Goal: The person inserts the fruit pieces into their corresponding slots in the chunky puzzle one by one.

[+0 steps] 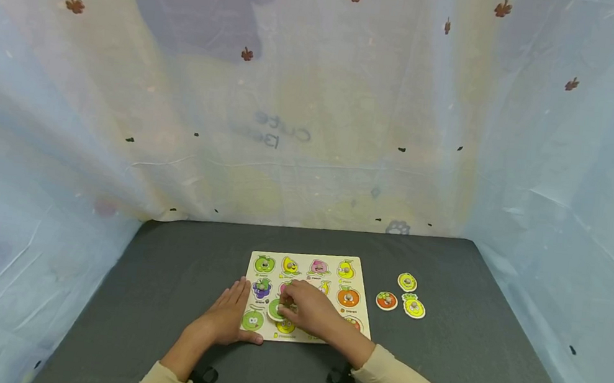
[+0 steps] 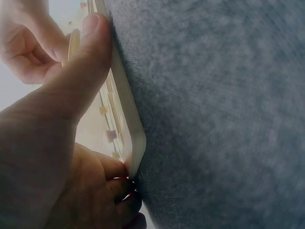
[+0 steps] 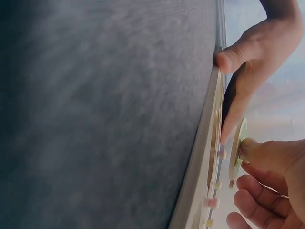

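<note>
A cream wooden fruit puzzle board point(image 1: 305, 260) lies on the dark table, with knobbed fruit pieces in several of its slots. My right hand point(image 1: 308, 307) pinches a round green puzzle piece point(image 1: 274, 310) by its knob between thumb and fingers. In the right wrist view that piece point(image 3: 237, 148) is tilted on edge above the board, apart from its surface. My left hand point(image 1: 226, 314) rests at the board's front left corner, fingers stretched along the left side and thumb against the front edge. The right hand and forearm hide some of the middle and front slots.
Right of the board lie three loose pieces: a round yellow one point(image 1: 407, 282), a red one point(image 1: 386, 301) and a yellow pineapple point(image 1: 414, 307). Pale printed sheeting point(image 1: 321, 105) hangs behind and at both sides of the grey tabletop point(image 1: 174, 277).
</note>
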The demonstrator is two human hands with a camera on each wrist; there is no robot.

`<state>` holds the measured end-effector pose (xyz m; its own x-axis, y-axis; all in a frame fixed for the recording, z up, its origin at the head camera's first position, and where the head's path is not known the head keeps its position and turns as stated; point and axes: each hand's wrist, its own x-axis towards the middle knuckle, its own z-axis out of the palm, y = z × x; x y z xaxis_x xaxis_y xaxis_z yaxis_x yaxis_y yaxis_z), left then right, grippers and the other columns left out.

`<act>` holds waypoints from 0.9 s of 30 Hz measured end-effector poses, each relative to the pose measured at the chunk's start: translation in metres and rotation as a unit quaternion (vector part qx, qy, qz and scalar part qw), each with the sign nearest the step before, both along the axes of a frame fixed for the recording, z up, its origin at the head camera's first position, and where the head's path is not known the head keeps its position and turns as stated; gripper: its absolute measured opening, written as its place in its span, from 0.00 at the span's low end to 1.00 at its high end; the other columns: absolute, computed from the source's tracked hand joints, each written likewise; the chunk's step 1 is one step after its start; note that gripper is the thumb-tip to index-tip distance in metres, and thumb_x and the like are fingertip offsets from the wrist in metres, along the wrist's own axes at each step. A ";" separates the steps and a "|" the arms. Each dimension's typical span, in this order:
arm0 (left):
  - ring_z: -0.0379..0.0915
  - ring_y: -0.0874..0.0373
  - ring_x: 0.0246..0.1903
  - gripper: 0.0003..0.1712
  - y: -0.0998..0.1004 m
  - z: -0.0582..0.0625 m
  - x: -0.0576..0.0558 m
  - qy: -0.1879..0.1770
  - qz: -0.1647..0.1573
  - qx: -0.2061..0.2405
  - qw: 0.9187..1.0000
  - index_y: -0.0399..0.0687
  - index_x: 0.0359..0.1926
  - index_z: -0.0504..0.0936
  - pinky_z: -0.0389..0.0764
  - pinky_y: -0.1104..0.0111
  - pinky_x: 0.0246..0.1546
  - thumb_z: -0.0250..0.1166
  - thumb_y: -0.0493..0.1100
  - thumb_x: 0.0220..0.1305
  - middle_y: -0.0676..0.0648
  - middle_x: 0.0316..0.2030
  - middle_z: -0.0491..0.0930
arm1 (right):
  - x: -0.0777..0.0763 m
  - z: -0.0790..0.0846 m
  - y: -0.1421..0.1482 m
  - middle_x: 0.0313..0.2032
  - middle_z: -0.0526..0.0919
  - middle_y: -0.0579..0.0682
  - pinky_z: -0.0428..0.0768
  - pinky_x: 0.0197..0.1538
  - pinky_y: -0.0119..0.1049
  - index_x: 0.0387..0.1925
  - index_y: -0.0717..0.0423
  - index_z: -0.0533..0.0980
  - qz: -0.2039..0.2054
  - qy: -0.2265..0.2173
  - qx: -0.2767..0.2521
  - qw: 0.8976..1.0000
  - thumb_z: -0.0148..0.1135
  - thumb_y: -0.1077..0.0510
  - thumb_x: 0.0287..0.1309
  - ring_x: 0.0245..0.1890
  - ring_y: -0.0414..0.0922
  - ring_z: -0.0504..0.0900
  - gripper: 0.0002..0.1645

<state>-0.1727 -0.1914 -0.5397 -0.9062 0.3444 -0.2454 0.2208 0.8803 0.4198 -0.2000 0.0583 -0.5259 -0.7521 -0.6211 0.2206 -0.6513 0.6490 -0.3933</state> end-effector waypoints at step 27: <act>0.36 0.34 0.84 0.86 -0.009 -0.024 -0.009 0.025 -0.016 -0.001 1.000 0.30 0.85 0.43 0.46 0.43 0.83 0.71 0.84 0.48 0.30 0.85 0.38 | 0.003 -0.001 -0.041 0.32 0.78 0.36 0.75 0.39 0.25 0.37 0.44 0.83 0.043 0.010 0.056 0.997 0.77 0.48 0.66 0.35 0.32 0.73 0.09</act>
<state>-0.1813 -0.2002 -0.5641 -0.9058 0.3733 -0.2006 0.2700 0.8732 0.4057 -0.1971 0.0169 -0.5266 -0.6914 -0.7046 0.1600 -0.7130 0.6296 -0.3086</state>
